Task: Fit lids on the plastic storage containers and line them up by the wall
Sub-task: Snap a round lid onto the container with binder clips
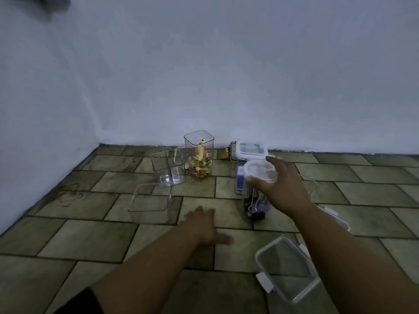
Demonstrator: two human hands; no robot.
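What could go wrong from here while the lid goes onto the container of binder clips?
1. Only the right hand grips the lid on the binder-clip container. The left hand is off it, so pressing down may tip it.
2. The loose lid lies right beside the right forearm and might get knocked.

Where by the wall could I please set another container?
Bare floor lies along the wall right of the lidded container, and left of the rear empty container. Around them it is crowded, where the right hand grips a lid.
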